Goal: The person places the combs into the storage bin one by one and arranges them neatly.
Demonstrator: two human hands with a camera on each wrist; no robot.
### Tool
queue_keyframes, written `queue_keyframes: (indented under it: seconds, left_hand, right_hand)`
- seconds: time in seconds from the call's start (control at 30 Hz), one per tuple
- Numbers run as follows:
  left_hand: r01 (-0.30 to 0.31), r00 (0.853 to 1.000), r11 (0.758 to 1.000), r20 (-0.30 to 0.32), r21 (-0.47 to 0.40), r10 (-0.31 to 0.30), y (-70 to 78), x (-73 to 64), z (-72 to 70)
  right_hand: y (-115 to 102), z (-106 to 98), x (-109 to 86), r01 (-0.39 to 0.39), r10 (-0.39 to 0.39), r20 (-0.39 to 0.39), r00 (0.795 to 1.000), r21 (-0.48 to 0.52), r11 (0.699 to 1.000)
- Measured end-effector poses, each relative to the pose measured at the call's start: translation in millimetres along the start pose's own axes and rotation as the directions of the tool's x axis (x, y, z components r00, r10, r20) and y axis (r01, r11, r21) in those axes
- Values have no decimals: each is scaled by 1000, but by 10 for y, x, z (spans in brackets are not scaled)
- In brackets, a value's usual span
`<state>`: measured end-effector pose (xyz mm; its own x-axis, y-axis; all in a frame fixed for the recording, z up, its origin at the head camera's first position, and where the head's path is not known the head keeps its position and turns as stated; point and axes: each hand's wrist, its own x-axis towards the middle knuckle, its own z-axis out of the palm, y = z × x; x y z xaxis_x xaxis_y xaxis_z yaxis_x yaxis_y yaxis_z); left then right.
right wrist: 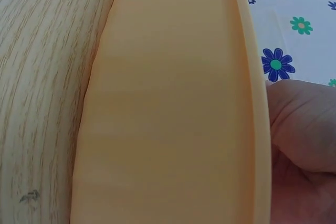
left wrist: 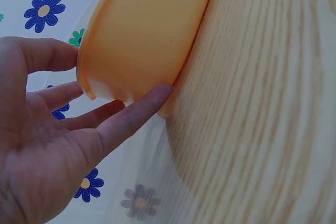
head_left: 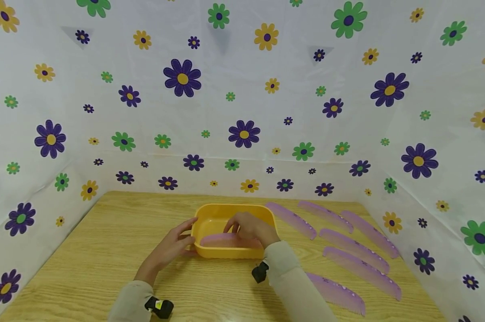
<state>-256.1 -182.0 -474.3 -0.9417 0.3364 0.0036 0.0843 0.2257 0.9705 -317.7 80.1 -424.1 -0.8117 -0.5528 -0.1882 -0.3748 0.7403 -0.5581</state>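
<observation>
A yellow plastic basin (head_left: 228, 253) stands on the wooden table. My left hand (head_left: 170, 248) rests on its left end; in the left wrist view the spread fingers (left wrist: 134, 114) touch the rim and the outer wall. Inside the basin, along the near wall, lies a translucent purple comb (head_left: 222, 240). My right hand (head_left: 252, 228) reaches in over the right side, its curled fingers gripping the comb near its middle. The fingertips are partly hidden. In the right wrist view the basin's outer wall (right wrist: 168, 98) covers the comb and most of the hand.
Several more purple combs lie to the right of the basin, one (head_left: 292, 220) close by its rim and another (head_left: 337, 293) beside my right forearm. A white flowered sheet (head_left: 242, 112) encloses the table (head_left: 146, 223) at the back and sides.
</observation>
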Motion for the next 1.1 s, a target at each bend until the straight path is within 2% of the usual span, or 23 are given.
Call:
queue_keyframes:
  seconds: [0.23, 0.53, 0.8, 1.1]
  left_hand:
    - [4, 1000, 1000, 1, -9, -4, -14, 4, -2]
    - [1, 1000, 1000, 2, -13, -1, -9, -1, 1]
    - [16, 1000, 1000, -3, -3, -16, -3, -8, 6]
    - [8, 1000, 1000, -5, 4, -8, 14, 4, 2]
  right_hand:
    - [11, 18, -12, -18, 18, -1, 1000, 9, 1000]
    - [38, -52, -72, 24, -24, -23, 999, 17, 1000]
    - [4, -166, -248, 8, -7, -27, 1000, 30, 1000]
    - [16, -322, -514, 43, -41, -103, 994, 14, 999]
